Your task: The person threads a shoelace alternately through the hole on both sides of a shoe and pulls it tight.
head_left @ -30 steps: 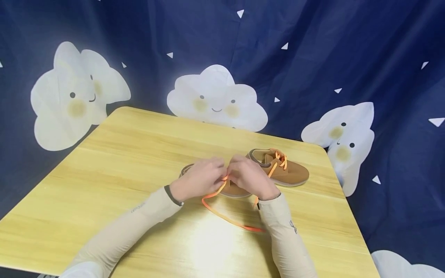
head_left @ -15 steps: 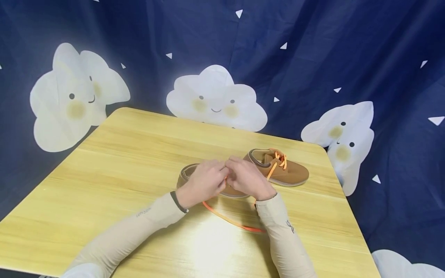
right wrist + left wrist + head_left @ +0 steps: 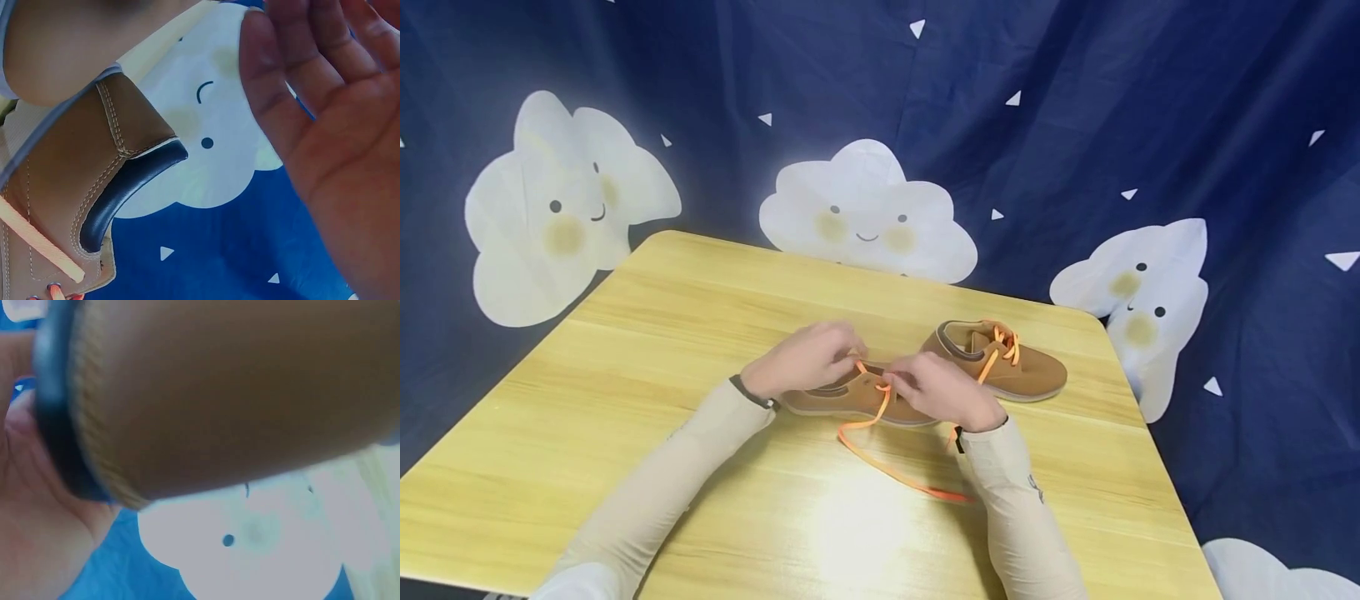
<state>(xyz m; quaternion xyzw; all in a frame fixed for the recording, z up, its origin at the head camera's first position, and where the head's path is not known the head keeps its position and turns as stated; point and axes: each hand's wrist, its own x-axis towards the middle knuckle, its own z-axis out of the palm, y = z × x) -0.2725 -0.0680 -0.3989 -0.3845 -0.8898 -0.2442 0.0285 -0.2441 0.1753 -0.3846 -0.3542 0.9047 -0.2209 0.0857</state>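
A brown low shoe lies on the table with its toe pointing right, partly hidden by both hands. My left hand is over its ankle opening, thumb and fingers pinching an orange shoelace. Over the front of the shoe, my right hand has its thumb and forefinger together on lace at the eyelets. A long loose lace end trails over the table toward me. In the left wrist view, brown leather fills the top beside my palm. The right wrist view has my right palm beside a stitched brown shoe.
A second brown shoe with orange laces stands just behind my right hand. Both rest on a light wood table. Beyond its far edge hangs a dark blue curtain printed with white clouds and triangles.
My hands were close together over the laces; the left has since moved left and slightly away, drawing lace with it. More of the near shoe now shows. The right hand has shifted only slightly.
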